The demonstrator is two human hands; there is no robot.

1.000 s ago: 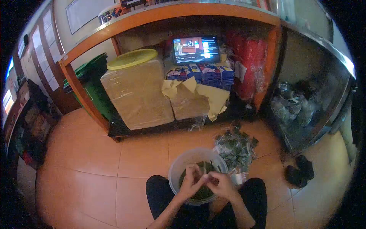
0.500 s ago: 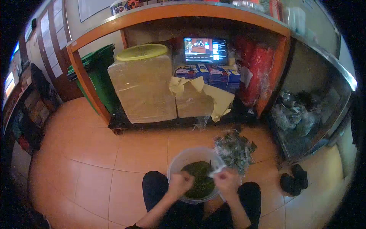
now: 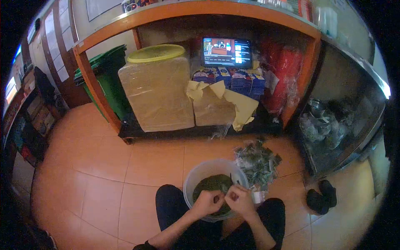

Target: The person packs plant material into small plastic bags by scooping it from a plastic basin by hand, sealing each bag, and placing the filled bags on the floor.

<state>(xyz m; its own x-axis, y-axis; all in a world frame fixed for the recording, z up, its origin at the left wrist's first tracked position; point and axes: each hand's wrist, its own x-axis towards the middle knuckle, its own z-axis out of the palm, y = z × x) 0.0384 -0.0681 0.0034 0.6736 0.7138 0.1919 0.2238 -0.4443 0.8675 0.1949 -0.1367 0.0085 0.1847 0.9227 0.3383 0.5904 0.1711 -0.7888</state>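
No text, brand or number can be read. Small lines are displayed on the screen [image 3: 227,52] but are too blurred to be deciphered; the print on the blue packs [image 3: 248,86] is likewise illegible.

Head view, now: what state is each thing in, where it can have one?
Left hand: fingers curled, over the tub; grip unclear
Right hand: fingers curled; grip unclear
Tub: open, partly filled with green bits
Packets: heaped loosely
Tablet: screen lit
Large carton: upright, film-wrapped
Yellow lid: lying on large carton
Paper: torn
Green bin: upright
Shoes: unworn
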